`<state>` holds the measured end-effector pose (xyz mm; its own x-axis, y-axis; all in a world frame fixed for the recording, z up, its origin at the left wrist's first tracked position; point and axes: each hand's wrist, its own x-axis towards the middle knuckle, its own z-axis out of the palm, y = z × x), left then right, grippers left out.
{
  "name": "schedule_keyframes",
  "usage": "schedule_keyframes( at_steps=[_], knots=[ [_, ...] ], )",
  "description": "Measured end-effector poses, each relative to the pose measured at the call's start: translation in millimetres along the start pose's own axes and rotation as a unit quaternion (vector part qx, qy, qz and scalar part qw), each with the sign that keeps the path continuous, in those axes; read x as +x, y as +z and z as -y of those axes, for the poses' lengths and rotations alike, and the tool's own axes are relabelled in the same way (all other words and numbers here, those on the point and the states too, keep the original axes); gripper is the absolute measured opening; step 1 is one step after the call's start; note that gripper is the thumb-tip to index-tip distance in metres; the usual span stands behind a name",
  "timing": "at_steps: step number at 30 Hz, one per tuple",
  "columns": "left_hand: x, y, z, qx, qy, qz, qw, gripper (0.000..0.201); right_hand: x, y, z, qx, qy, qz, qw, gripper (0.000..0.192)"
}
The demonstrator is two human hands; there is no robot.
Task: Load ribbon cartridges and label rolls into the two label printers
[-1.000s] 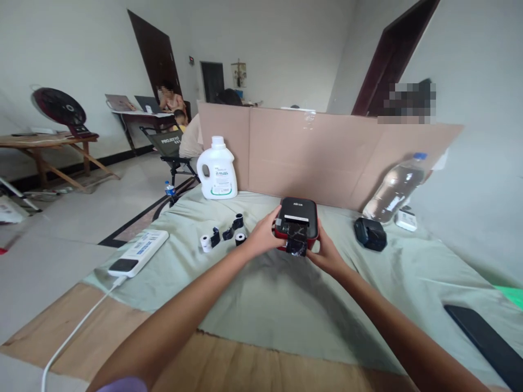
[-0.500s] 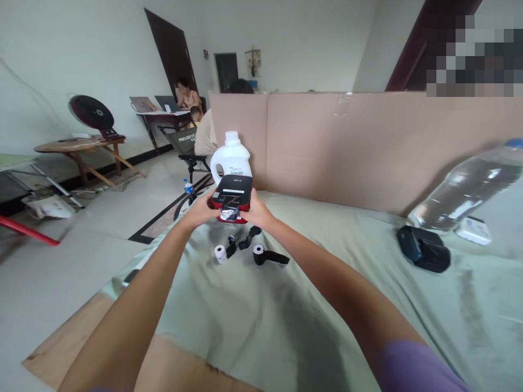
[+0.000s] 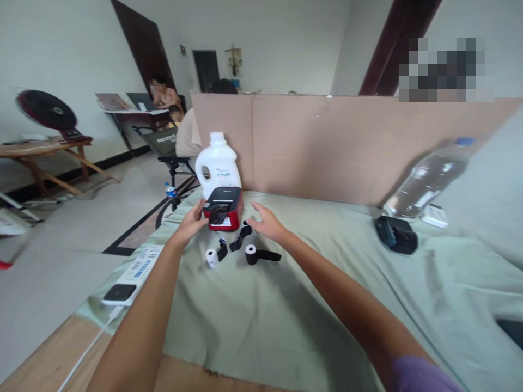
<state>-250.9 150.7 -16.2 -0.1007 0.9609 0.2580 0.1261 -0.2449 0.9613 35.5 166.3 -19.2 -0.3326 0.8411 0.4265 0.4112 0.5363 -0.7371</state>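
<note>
Two hands (image 3: 229, 220) flanking red printer (image 3: 224, 208)

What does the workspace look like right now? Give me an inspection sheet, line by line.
Surface: pale green cloth over a wooden table.
Job's things: red and black label printer standing on the cloth; small rolls in front of it.
Clutter: white jug, water bottle, black device.
Hands: left hand touching the printer's side; right hand open, clear of the printer.
Cables: white cable from a power strip.
Surroundings: cardboard screen; seated people, fan.
</note>
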Motion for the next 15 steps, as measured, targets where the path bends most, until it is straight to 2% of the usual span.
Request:
schedule_keyframes(
  at_steps=[3,5,7,10,11,12,13,14,15],
  knots=[
    [-10.9,4.5,-16.1,-0.009,0.117,-0.116,0.986,0.073,-80.8,-73.8,-25.0,-0.120,0.012,-0.059,0.991,0.055],
    [-18.8,21.0,-37.5,-0.021,0.200,-0.148,0.968,0.063,-144.3,-131.2,-43.4,-0.190,0.052,-0.122,0.973,0.050],
    [-32.7,51.5,-63.7,-0.029,0.264,-0.150,0.952,0.051,-202.1,-186.4,-59.7,-0.264,0.115,-0.205,0.936,0.046],
    [-79.4,115.8,-98.4,-0.031,0.312,-0.114,0.943,0.032,-258.6,-250.8,-76.9,-0.355,0.230,-0.330,0.844,0.047],
    [-103.6,138.1,-106.6,-0.005,0.318,-0.070,0.945,0.025,-267.7,-265.9,-80.4,-0.365,0.272,-0.359,0.814,0.053],
    [-131.8,158.9,-112.9,0.028,0.326,0.004,0.945,0.020,-272.3,-277.9,-83.2,-0.367,0.311,-0.376,0.792,0.060],
    [-163.2,177.4,-117.8,0.070,0.330,0.132,0.932,0.019,-273.0,-287.2,-85.2,-0.360,0.344,-0.382,0.778,0.068],
    [-196.6,193.0,-121.6,0.116,0.327,0.287,0.893,0.020,-270.5,-294.4,-86.9,-0.349,0.371,-0.379,0.773,0.076],
    [-230.6,205.4,-124.7,0.130,0.333,0.359,0.862,0.016,-265.4,-299.8,-88.5,-0.335,0.391,-0.367,0.774,0.082]
  ],
)
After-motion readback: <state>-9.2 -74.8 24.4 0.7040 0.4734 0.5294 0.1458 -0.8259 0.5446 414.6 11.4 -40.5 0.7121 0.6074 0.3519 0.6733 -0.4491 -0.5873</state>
